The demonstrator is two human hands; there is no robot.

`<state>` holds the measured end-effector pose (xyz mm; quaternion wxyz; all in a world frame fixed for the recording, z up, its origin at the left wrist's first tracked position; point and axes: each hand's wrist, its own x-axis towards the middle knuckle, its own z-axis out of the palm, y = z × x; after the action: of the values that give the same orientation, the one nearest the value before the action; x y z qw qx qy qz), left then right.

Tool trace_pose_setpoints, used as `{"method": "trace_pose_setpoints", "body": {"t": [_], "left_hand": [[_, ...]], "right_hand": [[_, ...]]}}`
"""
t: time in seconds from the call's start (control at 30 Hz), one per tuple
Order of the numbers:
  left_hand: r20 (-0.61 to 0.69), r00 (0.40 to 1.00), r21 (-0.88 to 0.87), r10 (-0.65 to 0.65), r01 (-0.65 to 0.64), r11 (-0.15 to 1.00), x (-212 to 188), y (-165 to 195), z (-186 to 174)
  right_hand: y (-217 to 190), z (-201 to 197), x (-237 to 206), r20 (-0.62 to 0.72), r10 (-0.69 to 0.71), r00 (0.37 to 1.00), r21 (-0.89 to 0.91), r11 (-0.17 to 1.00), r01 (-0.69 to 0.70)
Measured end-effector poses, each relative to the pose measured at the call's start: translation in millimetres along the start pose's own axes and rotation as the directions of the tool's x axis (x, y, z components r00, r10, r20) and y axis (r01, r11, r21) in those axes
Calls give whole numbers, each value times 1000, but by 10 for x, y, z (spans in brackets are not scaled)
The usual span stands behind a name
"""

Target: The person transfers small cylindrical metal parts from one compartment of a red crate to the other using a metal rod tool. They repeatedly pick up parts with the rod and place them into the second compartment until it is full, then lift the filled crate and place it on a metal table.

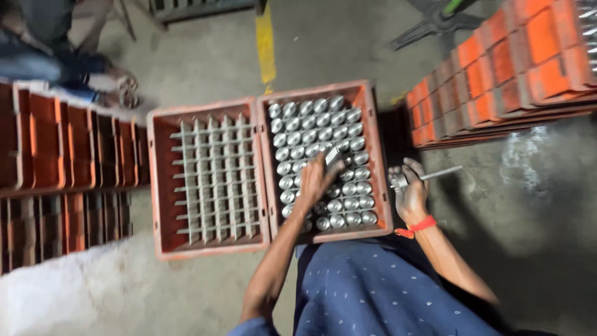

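Two orange crates stand side by side on the floor in front of me. The right crate (375, 155) is full of shiny metal cylinders (311, 127) standing in rows. The left crate (163, 186) holds only a grey metal grid. My left hand (317, 177) is over the right crate and grips one metal cylinder (332, 155) lifted above the rows. My right hand (410, 193), with a red band at the wrist, is just outside the crate's right wall and holds a thin metal rod tool (435, 175).
Stacks of orange crates (497, 74) lie at the upper right, and more orange crates (56, 143) line the left. Another person's legs and feet (93, 78) are at the upper left. A yellow floor line (265, 43) runs beyond the crates.
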<state>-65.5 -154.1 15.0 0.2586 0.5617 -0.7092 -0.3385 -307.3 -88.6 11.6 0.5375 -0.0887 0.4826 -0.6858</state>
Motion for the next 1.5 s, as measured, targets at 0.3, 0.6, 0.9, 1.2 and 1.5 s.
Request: {"method": "trace_pose_setpoints", "body": {"t": [0.3, 0.6, 0.9, 1.2, 1.5], "left_hand": [[-72, 941, 238, 330, -305, 922, 1427, 172, 249], [-373, 909, -221, 189, -284, 933, 337, 263, 130], [-61, 985, -772, -162, 56, 633, 899, 401, 289], [122, 982, -673, -146, 190, 715, 441, 125, -47], [308, 945, 180, 111, -172, 968, -1887, -276, -504]], "right_hand": [[-56, -532, -371, -176, 11, 984, -60, 998, -22], [113, -479, -739, -114, -94, 989, -218, 974, 67], [712, 203, -1090, -8, 115, 993, -266, 957, -113], [979, -415, -1923, -266, 146, 953, -176, 965, -197], [1571, -88, -1911, -252, 552, 795, -127, 795, -593]]}}
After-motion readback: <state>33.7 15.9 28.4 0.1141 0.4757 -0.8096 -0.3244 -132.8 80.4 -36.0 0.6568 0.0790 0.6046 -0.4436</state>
